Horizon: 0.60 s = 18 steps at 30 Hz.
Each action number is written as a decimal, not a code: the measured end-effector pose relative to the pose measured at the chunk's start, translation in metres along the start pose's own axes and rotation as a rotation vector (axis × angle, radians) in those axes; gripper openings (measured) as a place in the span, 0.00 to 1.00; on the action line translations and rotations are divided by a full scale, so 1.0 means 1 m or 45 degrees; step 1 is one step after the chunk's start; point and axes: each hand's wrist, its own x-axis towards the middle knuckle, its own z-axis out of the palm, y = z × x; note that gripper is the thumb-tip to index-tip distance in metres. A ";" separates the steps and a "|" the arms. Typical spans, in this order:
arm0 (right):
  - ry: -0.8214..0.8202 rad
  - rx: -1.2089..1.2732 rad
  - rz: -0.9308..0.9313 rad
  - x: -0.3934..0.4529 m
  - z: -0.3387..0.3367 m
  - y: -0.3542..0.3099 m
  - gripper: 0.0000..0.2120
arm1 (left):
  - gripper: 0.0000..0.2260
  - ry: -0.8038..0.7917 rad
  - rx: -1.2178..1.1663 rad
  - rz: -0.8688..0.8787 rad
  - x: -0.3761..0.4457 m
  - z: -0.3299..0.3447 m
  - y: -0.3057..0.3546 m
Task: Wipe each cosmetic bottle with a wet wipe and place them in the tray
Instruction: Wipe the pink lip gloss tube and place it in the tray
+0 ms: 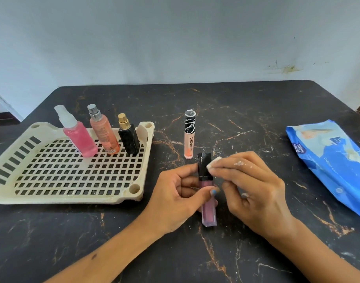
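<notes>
Both hands work: left hand grips the pink square lip-gloss tube firmly while right hand pinches the small white wet wipe; best rotate the tube, covering its black cap.

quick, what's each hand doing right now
Left hand: closed around the pink lip gloss tube.
Right hand: pinching a small wipe against the tube's black cap.

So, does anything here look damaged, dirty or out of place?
Nothing is spilled or toppled. The standing lip gloss tube has white scuffs across its black cap, so it looks unwiped. The wipe pack has a torn, peeling patch on top. White residue sticks to the right hand.
</notes>
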 end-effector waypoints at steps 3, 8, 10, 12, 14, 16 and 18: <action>-0.007 -0.012 -0.003 0.001 0.002 -0.001 0.10 | 0.17 0.000 -0.005 0.009 0.000 0.000 -0.001; 0.014 0.010 0.002 -0.001 0.002 -0.002 0.07 | 0.15 0.012 -0.007 0.010 0.001 0.001 -0.001; 0.021 -0.044 0.044 0.001 0.003 -0.001 0.10 | 0.17 0.009 0.002 0.011 0.001 0.001 -0.002; 0.001 -0.012 0.015 0.000 0.004 -0.003 0.10 | 0.17 0.017 0.005 0.025 0.000 0.000 -0.002; -0.005 0.036 -0.035 -0.002 0.004 -0.006 0.08 | 0.15 0.005 0.006 0.026 0.000 0.000 0.000; 0.024 0.014 -0.014 -0.002 0.003 -0.003 0.08 | 0.16 0.000 0.015 0.014 0.000 0.000 0.000; 0.050 -0.046 0.036 0.001 0.004 0.000 0.10 | 0.18 -0.010 0.033 0.014 0.000 0.000 0.000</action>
